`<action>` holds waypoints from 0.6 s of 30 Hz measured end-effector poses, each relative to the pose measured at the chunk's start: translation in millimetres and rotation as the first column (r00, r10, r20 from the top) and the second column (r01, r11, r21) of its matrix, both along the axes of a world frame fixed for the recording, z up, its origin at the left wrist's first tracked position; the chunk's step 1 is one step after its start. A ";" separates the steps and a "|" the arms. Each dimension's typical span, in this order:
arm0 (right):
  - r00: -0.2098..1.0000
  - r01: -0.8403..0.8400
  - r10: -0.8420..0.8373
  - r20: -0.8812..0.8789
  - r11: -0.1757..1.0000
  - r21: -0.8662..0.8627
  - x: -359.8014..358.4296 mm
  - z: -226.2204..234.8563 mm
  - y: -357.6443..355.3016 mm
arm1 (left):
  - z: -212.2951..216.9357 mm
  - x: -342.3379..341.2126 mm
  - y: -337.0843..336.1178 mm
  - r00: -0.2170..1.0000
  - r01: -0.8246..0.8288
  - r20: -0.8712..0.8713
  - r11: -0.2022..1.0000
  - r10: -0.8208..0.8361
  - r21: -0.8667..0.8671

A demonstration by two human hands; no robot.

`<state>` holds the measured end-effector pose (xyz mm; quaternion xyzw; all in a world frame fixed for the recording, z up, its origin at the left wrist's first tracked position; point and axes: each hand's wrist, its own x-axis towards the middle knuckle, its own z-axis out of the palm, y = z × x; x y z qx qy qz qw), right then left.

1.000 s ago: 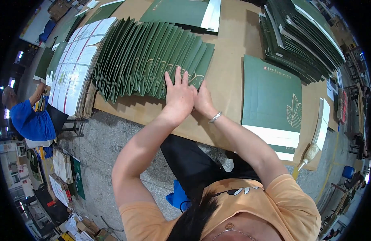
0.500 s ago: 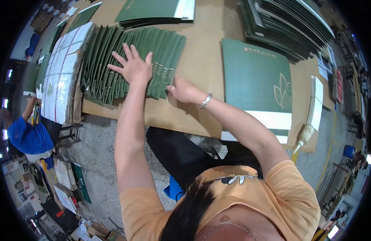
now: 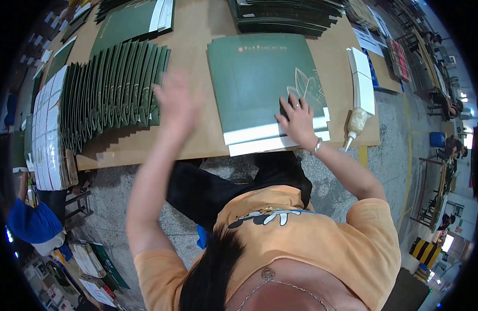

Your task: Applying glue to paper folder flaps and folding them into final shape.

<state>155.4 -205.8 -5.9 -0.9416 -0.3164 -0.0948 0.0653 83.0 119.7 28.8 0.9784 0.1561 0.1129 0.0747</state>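
Note:
My right hand (image 3: 299, 122) rests with its fingers spread on the lower right part of a flat green printed card sheet (image 3: 259, 78). White strips of sheet edge (image 3: 259, 142) stick out below it. Blurred by motion, my left hand (image 3: 179, 101) is over the bare brown table, just right of a row of folded green paper bags (image 3: 114, 85). Its fingers are too smeared to read. The folded bags stand on edge, packed side by side.
A bottle with a pointed nozzle (image 3: 357, 123) lies against white strips (image 3: 360, 78) at the right. Dark green stacks (image 3: 285, 15) fill the far side. Left of the bags is a tied white bundle (image 3: 48, 124). A person in blue (image 3: 34, 222) is at far left.
My right hand has left the row of folded bags and moved right onto the flat green sheet. My left hand has lifted off the bags. The whole view has shifted rightward.

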 end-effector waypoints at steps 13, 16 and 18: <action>0.931 -0.213 0.216 -0.293 0.976 0.045 111.7 17.4 178.1 | -60.9 -52.7 -140.2 0.996 -0.003 0.084 0.968 0.025 -0.250; 0.962 -0.237 0.210 -0.175 0.959 -0.152 102.0 41.7 192.1 | -59.7 -55.4 -138.9 0.995 -0.021 0.085 0.967 0.044 -0.255; 0.958 -0.257 0.230 -0.170 0.953 -0.161 90.5 77.3 192.1 | -59.6 -59.6 -138.1 0.991 -0.045 0.106 0.965 0.075 -0.258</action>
